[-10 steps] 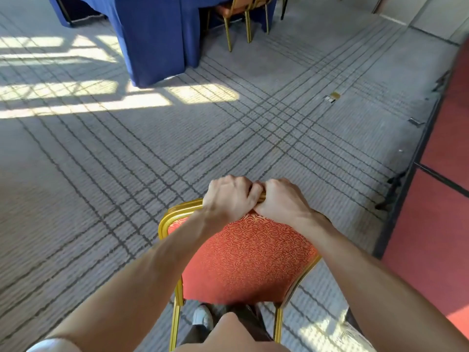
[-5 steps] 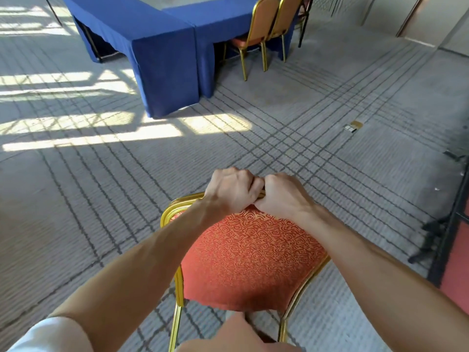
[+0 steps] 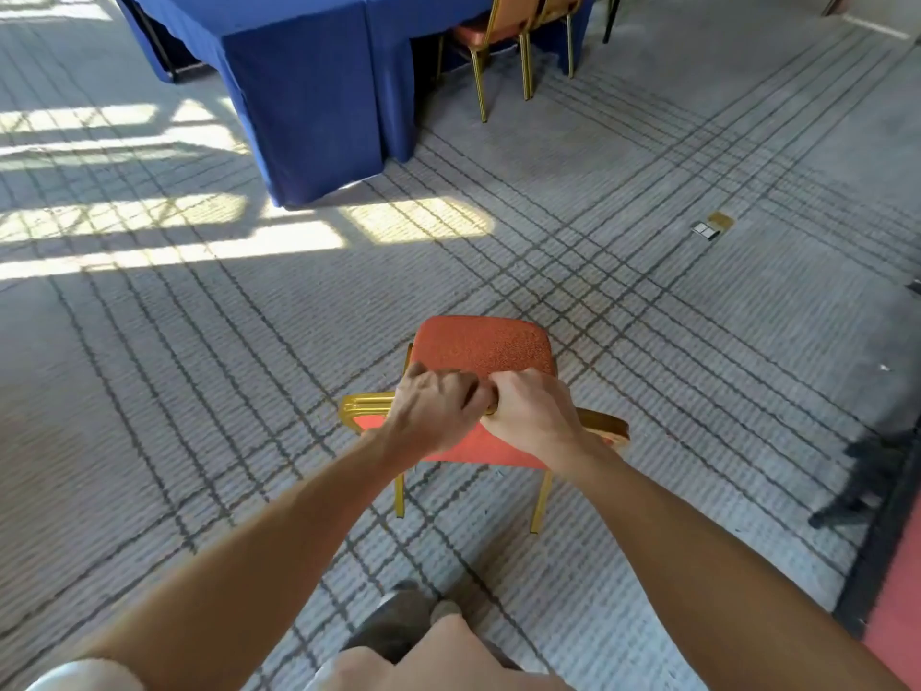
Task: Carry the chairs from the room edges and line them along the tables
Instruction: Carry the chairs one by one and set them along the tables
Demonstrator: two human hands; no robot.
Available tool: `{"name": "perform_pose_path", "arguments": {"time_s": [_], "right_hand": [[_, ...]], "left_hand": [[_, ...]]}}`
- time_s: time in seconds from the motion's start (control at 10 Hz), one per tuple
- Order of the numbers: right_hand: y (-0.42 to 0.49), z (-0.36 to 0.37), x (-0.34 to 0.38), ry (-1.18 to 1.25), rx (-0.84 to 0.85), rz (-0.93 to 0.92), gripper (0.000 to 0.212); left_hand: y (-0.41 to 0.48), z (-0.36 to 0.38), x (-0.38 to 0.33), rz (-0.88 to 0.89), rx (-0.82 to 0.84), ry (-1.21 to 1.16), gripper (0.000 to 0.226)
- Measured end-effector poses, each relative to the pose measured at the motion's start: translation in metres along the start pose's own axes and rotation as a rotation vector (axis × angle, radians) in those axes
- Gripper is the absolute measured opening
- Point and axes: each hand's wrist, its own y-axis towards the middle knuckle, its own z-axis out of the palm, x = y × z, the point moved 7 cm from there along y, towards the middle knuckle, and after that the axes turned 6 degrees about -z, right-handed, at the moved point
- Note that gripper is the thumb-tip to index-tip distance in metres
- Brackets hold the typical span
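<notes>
A gold-framed chair with an orange-red seat is in front of me, its seat facing away from me toward the tables. My left hand and my right hand grip the top rail of its backrest side by side, fingers curled over the gold frame. Two of its gold legs show below my wrists, above the carpet. Ahead at the top stand tables under a blue cloth. Two matching chairs are lined along the blue tables on their right side.
Grey carpet with dark crossing lines covers the floor, with bright sun patches at the left. A small brass floor box lies at the right. A dark stand foot and a red strip run along the right edge. My shoe shows below.
The chair has swung out away from me and tipped upright, so its seat now shows beyond my hands. The blue tables are nearer. Both hands kept their grip on the backrest.
</notes>
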Motion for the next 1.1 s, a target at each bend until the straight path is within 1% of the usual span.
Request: {"name": "perform_pose_path", "arguments": {"time_s": [0.1,0.2,0.3,0.4,0.6,0.9,1.0,1.1], "right_hand": [[0.018,-0.01,-0.031,-0.009,0.001,0.087,0.025],[0.048,-0.025,-0.047,0.023,-0.026,0.049,0.029],[0.087,-0.045,-0.066,0.042,-0.087,0.045,0.03],[0.147,-0.08,-0.088,0.029,-0.092,0.03,0.029],[0.257,-0.146,-0.13,0.057,-0.038,0.081,0.029],[0.36,-0.193,-0.167,0.06,-0.062,0.072,0.03],[0.386,-0.203,-0.178,0.091,-0.051,0.069,0.031],[0.418,-0.212,-0.191,0.12,-0.006,0.076,0.028]], "left_hand": [[0.031,0.004,-0.015,0.015,-0.029,-0.074,0.05],[0.068,-0.006,-0.018,0.04,-0.091,-0.113,0.052],[0.12,-0.02,-0.007,-0.009,-0.148,-0.106,0.051],[0.19,-0.039,0.001,-0.008,-0.178,-0.089,0.053],[0.32,-0.074,0.017,-0.041,-0.158,-0.11,0.059],[0.434,-0.096,0.032,-0.047,-0.134,-0.147,0.062],[0.463,-0.096,0.036,-0.058,-0.116,-0.147,0.061],[0.498,-0.096,0.043,-0.066,-0.134,-0.131,0.059]]}}
